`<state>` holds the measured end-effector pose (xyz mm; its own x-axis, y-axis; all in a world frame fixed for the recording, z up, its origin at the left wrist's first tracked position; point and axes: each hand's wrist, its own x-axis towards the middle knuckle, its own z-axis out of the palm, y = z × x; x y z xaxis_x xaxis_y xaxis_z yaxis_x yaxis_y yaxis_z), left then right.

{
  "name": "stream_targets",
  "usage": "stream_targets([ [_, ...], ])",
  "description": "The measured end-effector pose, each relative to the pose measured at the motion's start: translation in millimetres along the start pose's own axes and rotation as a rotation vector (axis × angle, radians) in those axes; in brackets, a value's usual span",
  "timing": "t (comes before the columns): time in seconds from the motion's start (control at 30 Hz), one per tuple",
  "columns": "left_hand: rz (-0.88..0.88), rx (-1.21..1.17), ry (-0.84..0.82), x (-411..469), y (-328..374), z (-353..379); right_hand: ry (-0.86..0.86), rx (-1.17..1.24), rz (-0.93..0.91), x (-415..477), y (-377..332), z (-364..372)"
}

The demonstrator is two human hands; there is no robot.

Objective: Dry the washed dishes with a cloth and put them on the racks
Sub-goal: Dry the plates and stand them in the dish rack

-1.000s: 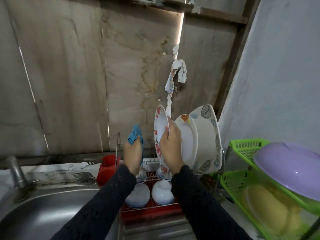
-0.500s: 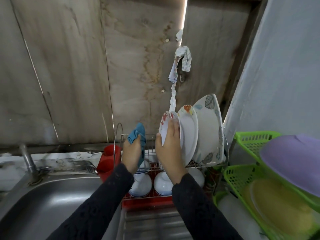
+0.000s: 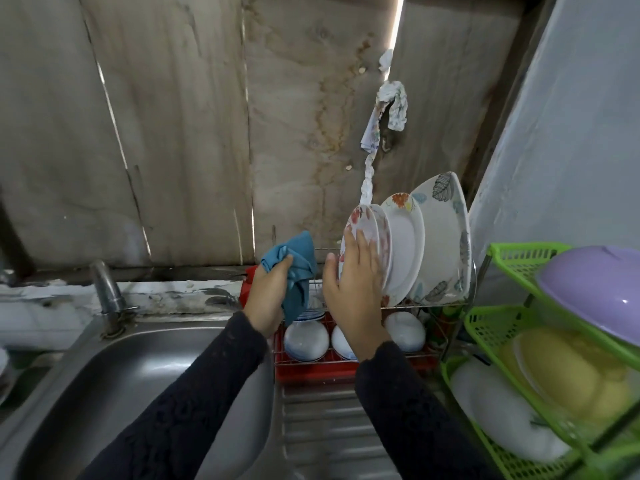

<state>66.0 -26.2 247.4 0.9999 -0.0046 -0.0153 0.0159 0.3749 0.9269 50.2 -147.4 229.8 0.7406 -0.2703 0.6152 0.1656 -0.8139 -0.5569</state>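
A: Why this layout?
B: Sink (image 3: 138, 393) sits left, so the wire rack (image 3: 311, 365) drains just beside it. The green rack (image 3: 485, 327) at far right takes the bulky pieces. Plates (image 3: 440, 237) stand on edge in the wire rack's top tier, leaning right, likely to shed water. Right hand (image 3: 353, 282) lies flat, fingers straight, against the floral plate (image 3: 360, 220), apparently seating it in its slot. Left hand (image 3: 268, 292) bunches the blue cloth (image 3: 298, 261) in its fist, near the plates, presumably for the next dish.
A: Counts?
B: Racks: two. Upright plates: four, probably, though the leftmost pair overlaps. Upturned bowls (image 3: 306, 337) below: at least three. Cloth: one.
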Motion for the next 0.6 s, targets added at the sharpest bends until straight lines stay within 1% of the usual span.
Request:
stream_targets([
  [0.07,-0.016,-0.038,-0.032,-12,11,-21,0.007,0.018,-0.011,-10,-17,3],
  [0.17,-0.02,-0.087,-0.078,-33,27,-60,0.082,0.039,-0.061,-28,-41,13],
  [0.27,-0.024,-0.111,-0.103,-54,41,-108,0.11,0.069,-0.051,-57,-69,29],
  [0.43,-0.02,-0.1,-0.044,-90,63,-187,-0.001,0.12,-0.106,-105,-127,66],
  [0.6,-0.018,-0.097,0.1,-125,78,-272,-0.136,0.186,-0.164,-152,-194,105],
])
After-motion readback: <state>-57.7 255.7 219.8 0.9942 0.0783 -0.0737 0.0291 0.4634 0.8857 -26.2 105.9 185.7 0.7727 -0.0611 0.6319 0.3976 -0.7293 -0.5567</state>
